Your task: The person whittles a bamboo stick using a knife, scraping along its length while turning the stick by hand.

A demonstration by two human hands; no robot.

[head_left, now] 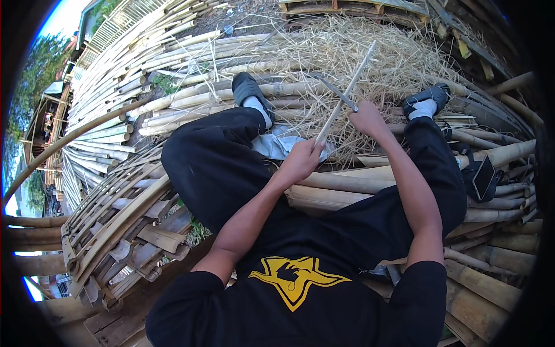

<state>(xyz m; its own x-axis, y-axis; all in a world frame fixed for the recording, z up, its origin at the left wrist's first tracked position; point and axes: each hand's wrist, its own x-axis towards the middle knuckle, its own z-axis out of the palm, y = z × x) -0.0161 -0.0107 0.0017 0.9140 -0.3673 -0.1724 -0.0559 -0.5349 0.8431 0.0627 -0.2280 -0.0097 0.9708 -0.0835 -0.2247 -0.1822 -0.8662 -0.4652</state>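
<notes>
My left hand [300, 159] is closed around the lower end of a long pale bamboo strip [361, 70], which slants up and to the right, away from me. In my right hand [369, 120] is a knife [336, 93], gripped by its handle, which my fingers mostly hide. Its blade points up and left and crosses the strip near the strip's middle; whether the edge touches it I cannot tell. Below the crossing, between my legs, lies a crumpled pale sheet [277, 144].
Beyond my hands spreads a heap of thin bamboo shavings [399, 63]. Bamboo poles [179, 52] cover the ground ahead and to the left. Split bamboo pieces [133, 231] are stacked at my left. A phone [483, 179] rests beside my right knee. A wooden pallet [352, 7] stands far off.
</notes>
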